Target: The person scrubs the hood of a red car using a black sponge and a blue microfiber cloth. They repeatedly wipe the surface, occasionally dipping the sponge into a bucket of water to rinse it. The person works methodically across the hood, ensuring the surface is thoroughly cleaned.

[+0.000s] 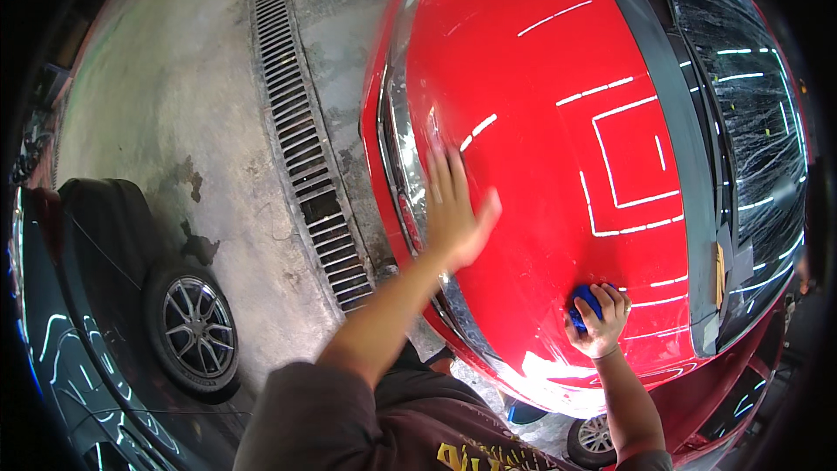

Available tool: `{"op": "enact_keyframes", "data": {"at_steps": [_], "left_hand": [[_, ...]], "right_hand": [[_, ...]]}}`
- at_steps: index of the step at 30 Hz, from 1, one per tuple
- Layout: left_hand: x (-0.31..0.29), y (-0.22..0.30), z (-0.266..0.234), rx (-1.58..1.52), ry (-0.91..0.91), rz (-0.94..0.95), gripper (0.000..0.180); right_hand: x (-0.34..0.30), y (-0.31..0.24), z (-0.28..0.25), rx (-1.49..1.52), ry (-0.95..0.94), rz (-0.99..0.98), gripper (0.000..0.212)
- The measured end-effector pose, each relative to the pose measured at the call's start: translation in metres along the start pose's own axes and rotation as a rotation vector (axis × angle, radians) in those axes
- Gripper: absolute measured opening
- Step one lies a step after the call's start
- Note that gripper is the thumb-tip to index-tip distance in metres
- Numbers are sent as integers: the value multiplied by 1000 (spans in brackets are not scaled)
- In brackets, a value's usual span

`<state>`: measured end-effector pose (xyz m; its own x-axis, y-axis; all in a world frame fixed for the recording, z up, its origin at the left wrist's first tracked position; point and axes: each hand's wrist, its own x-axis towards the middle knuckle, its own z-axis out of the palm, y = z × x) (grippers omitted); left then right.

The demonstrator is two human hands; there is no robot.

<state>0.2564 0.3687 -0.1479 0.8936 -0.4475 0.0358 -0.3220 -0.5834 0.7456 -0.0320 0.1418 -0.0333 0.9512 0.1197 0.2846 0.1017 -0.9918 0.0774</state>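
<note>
A glossy red car hood (523, 166) fills the middle and right of the head view, with white light strips mirrored in it. Over the hood's front edge my left hand (455, 214) is stretched out, palm down and fingers extended, holding nothing. Whether it touches the paint I cannot tell. My right hand (603, 324) curls around a blue, rounded, soft-looking pad (586, 300) low on the hood's right part. The fingers partly cover the pad, so its exact kind is unclear. A greyish strip of masking (676, 139) runs along the hood's rear edge.
Streaks mark the dark windshield (750, 113) on the right. A thin tan piece (720, 275) sits by its lower edge. A slotted floor drain (301, 139) crosses the concrete floor (192, 78). At lower left stands a dark car (78, 340) with a silver-spoked wheel (196, 327).
</note>
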Motion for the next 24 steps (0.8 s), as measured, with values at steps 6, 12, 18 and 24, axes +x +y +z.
{"op": "enact_keyframes", "data": {"at_steps": [6, 12, 18, 24], "left_hand": [[-52, 10, 2, 135, -214, 89, 111], [187, -42, -38, 51, 37, -47, 105], [-22, 10, 7, 113, -64, 132, 100], [-121, -17, 39, 12, -98, 200, 89]], "right_hand": [[-2, -3, -2, -5, -33, 14, 43], [3, -1, 8, 20, -24, 13, 52], [10, -16, -3, -87, -87, 156, 53], [134, -59, 48, 97, -194, -63, 27]]}}
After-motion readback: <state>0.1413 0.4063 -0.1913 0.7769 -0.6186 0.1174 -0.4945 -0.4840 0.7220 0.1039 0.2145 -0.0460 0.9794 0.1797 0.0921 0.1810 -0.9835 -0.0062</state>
